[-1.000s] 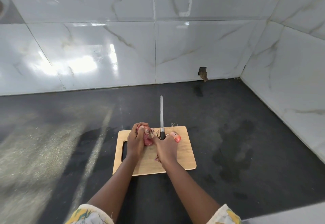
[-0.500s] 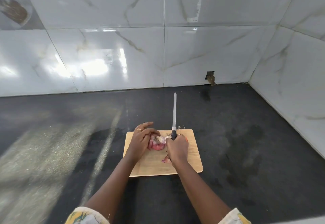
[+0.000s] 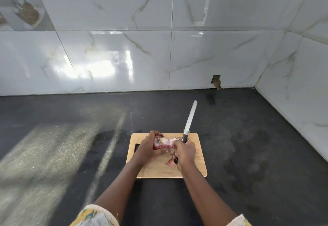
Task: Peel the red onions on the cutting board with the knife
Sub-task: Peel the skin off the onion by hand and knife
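While your left hand (image 3: 148,147) cups the red onion (image 3: 162,142) just above the wooden cutting board (image 3: 198,162), keep those fingers curled snugly round its left side so the bulb cannot roll as the skin comes away. Your right hand (image 3: 185,152) is clenched on the black handle of the knife (image 3: 189,119), and its thumb and forefinger appear to pinch a flap of skin at the onion's right end. The long blade points up and away from you over the dark countertop (image 3: 248,137). Pull the flap along the bulb's curve, not straight out, so it strips in a broad sheet instead of tearing. Mind the blade while you tug: keep its tip clear of your left hand and turn the onion, not the knife, for the next strip.

Facing you, the onion shows a pale, dull cut end, with purple-red skin around it and a lighter pink patch to the right where skin seems to be lifting. A few loose peelings (image 3: 169,162) lie on the board near your right wrist. Whether a second onion sits behind your hands, I cannot tell.
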Motion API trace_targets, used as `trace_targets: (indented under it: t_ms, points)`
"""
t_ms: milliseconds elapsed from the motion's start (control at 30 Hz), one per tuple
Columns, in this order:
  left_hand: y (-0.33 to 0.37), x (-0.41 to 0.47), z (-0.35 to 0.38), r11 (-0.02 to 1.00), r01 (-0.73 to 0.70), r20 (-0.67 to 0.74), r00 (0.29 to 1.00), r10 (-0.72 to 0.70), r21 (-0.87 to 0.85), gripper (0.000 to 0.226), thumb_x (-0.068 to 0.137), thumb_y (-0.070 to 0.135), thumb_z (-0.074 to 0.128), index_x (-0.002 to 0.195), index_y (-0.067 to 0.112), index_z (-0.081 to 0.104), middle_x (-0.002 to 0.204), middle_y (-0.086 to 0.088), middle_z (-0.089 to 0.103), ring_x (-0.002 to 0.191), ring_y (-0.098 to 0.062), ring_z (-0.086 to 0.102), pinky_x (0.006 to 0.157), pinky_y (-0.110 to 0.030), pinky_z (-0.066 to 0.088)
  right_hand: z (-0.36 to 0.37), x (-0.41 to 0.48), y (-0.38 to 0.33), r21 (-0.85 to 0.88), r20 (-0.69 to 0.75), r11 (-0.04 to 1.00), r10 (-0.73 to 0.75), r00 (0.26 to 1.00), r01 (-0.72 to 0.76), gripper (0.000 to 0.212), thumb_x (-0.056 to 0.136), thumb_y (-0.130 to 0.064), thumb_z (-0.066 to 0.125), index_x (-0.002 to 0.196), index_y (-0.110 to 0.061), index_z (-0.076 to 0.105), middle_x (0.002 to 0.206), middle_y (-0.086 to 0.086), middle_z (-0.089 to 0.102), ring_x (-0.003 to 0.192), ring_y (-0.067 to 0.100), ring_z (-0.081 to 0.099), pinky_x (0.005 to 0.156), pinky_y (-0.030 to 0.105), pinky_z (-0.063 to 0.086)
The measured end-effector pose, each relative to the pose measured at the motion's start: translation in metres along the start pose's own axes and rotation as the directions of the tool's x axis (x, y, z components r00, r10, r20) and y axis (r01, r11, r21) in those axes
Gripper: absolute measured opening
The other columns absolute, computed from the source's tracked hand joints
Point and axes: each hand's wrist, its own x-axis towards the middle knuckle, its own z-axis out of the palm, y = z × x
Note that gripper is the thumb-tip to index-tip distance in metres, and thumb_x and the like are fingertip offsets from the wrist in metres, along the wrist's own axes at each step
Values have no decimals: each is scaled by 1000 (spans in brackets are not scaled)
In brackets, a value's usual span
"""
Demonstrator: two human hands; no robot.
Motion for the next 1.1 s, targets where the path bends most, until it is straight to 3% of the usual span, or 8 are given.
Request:
trace_targets:
  t_ms: [333, 433, 500, 633, 767, 867, 933, 1100]
  points:
    - [3, -3, -1, 987, 41, -112, 992, -59, -152, 50, 72, 29, 77, 109, 24, 44, 93, 12, 56, 77, -3, 58, 64, -7, 45, 3, -6, 5, 106, -87, 994, -22, 996, 31, 5, 87, -4, 54, 84, -1, 56, 51, 6, 47, 31, 13, 40, 32, 22, 32]
    - [-1, -1, -3, 945, 77, -186, 972, -142, -318, 44, 73, 28, 76, 105, 25, 46, 90, 0, 61, 59, -13, 56, 49, -18, 47, -2, -2, 4, -67, -187, 988, -146, 972, 136, 15, 88, -12, 55, 88, 2, 62, 67, 8, 59, 56, 25, 60, 53, 37, 53]
    - [-2, 0, -6, 898, 94, -228, 951, -209, -429, 41, 75, 24, 76, 103, 24, 46, 89, -4, 62, 52, -19, 53, 41, -29, 47, -12, 1, -2, -201, -176, 960, -231, 957, 195, 20, 90, -15, 53, 91, 3, 63, 72, 8, 60, 71, 32, 63, 68, 43, 55]
    - [0, 1, -2, 868, 88, -217, 951, -218, -489, 33, 78, 26, 73, 99, 30, 47, 89, -2, 61, 52, -20, 53, 40, -29, 46, -22, 1, -9, -610, 96, 718, -352, 931, 334, 27, 95, -22, 52, 104, 0, 63, 92, 13, 67, 86, 31, 62, 67, 30, 43]
    - [2, 2, 0, 858, 87, -253, 936, -244, -506, 45, 69, 57, 69, 101, 33, 49, 100, 1, 60, 80, -11, 61, 71, -34, 54, -13, -6, -10, -741, 226, 546, -345, 911, 391, 28, 96, -28, 51, 108, -6, 63, 98, 9, 65, 88, 25, 62, 70, 23, 46]
    - [11, 3, -3, 808, 166, -165, 937, -308, -565, 50, 82, 60, 50, 110, 18, 47, 98, -8, 58, 67, -12, 61, 60, -30, 53, -11, -10, -10, -766, 238, 522, -312, 920, 375, 20, 97, -22, 49, 107, -9, 61, 94, 4, 64, 67, 14, 58, 48, 9, 35]
    - [17, 3, -5, 750, 237, -61, 936, -346, -617, 49, 94, 50, 36, 111, 6, 49, 87, -12, 60, 56, -10, 61, 51, -24, 51, -10, -11, -8, -788, 218, 500, -318, 922, 359, 20, 94, -19, 51, 108, -8, 61, 105, 9, 65, 89, 24, 62, 65, 23, 43]
    - [14, -1, -11, 598, 333, 191, 938, -290, -729, 62, 69, 28, 63, 121, 0, 45, 108, -19, 57, 81, -19, 64, 68, -30, 53, -9, -8, -3, -782, 222, 508, -312, 924, 360, 18, 90, -9, 48, 103, -6, 61, 103, 11, 64, 96, 29, 60, 68, 30, 40]
